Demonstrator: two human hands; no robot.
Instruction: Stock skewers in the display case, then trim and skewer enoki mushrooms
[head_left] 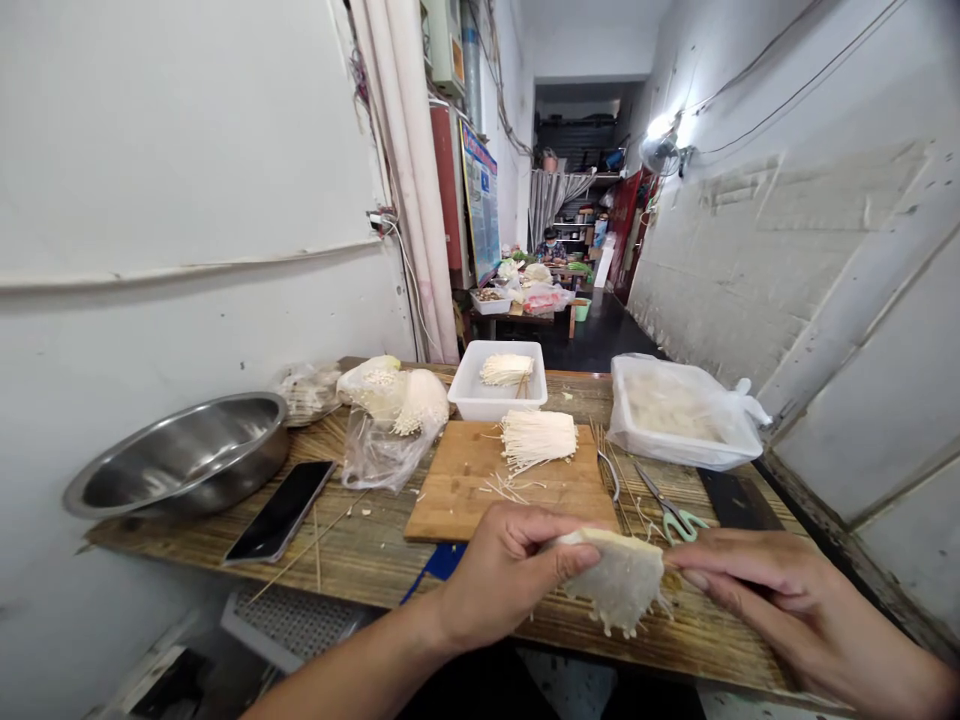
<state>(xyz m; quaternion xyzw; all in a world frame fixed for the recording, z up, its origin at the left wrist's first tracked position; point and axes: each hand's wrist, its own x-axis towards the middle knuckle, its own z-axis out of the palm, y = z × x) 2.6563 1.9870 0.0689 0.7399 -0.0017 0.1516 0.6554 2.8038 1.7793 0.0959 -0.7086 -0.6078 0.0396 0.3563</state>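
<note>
My left hand [517,575] pinches a flat bunch of enoki mushrooms [619,580] between thumb and fingers, its caps hanging down over the table's front edge. At the bunch's right side, my right hand [780,595] is closed on what looks like a thin bamboo skewer, mostly hidden by the fingers. Behind them, a wooden cutting board [457,480] bears another enoki bunch [538,438] and loose strands. A white tub [497,408] beyond the board holds more enoki with sticks showing. Green-handled scissors [679,522] lie close to my right hand.
On the left are a steel basin [187,455], a phone [281,510] and bagged enoki [394,400]. A plastic-wrapped white tub [682,410] stands at the right. Loose skewers [316,550] lie on the wooden table [360,560]. A person [551,245] sits far back.
</note>
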